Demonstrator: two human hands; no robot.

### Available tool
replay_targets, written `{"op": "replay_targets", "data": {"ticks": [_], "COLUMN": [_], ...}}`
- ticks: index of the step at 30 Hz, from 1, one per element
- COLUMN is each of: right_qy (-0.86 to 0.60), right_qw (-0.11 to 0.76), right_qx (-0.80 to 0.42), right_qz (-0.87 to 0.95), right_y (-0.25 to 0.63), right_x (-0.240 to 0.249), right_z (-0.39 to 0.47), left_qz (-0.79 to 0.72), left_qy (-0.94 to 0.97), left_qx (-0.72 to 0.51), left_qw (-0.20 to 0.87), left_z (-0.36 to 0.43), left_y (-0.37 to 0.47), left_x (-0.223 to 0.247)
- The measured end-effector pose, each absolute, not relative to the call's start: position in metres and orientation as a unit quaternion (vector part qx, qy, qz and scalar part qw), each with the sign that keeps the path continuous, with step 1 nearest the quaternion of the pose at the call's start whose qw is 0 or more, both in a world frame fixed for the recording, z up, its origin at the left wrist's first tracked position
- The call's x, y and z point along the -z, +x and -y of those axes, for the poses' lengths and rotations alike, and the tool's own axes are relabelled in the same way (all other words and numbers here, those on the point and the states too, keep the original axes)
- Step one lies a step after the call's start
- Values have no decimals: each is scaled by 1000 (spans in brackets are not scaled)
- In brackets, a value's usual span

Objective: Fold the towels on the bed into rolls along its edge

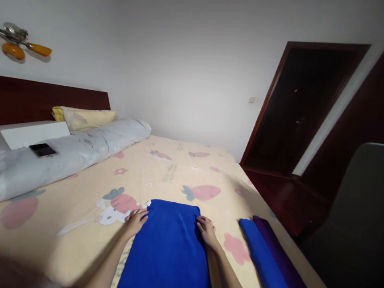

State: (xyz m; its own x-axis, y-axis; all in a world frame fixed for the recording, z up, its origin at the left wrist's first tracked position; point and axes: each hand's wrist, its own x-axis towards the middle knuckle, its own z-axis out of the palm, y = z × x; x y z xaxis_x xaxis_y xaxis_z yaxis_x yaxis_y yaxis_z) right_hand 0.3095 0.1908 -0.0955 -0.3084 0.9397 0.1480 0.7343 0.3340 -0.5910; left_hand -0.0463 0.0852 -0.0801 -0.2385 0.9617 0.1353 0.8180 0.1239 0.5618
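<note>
A long piece of blue cloth (171,249), folded into a flat strip, lies on the bed in front of me. A small white tag (148,204) sticks out at its far left corner. My left hand (136,222) is at the strip's left edge near that corner, fingers curled and closed on the edge. Opposite it, my right hand (206,230) is closed on the right edge, just below the far right corner. Off to the right lie a rolled blue cloth (265,267) and, alongside it, a dark purple cloth roll (281,255).
The bed sheet (172,173) is cream with carrots and a rabbit. A grey bolster (94,146), a phone (43,150), a white flat box (34,134) and a yellow pillow (90,118) lie by the headboard (41,104). A dark chair back (363,221) stands at the right.
</note>
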Motion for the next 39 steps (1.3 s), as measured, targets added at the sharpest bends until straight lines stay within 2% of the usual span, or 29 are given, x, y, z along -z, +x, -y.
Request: {"op": "replay_targets", "data": {"ticks": [12,22,24,27,30,33,36,39], "right_qy": [-546,-574,-587,-590,-504,-423,-405,-425], "right_qw": [239,124,109,128,170,201,210,209], "right_qx": [-165,-134,-128,-86,-69,-116,-130,-106], "right_qz": [786,798,792,793,844,876,880,874], "right_y": [307,290,284,263,234,217,227,257], "right_x": [84,68,65,64,79,106,125,128], "right_z": [-203,-206,-200,-174,-122,-66,-31,-24], "left_qz": [-719,-784,-808,-802,-715,-683,-688,-700], "left_qy": [611,576,564,587,687,718,709,695], "left_qx": [-303,-187,-146,-107,-97,-89,-106,-140], "left_qw": [136,137,89,-41,-84,-105,-112,-92], "left_z": [-112,-120,-113,-94,-64,-27,9,36], "left_y": [-56,-26,-13,18,58,88,90,66], "left_x": [80,75,68,66,88,128,154,152]}}
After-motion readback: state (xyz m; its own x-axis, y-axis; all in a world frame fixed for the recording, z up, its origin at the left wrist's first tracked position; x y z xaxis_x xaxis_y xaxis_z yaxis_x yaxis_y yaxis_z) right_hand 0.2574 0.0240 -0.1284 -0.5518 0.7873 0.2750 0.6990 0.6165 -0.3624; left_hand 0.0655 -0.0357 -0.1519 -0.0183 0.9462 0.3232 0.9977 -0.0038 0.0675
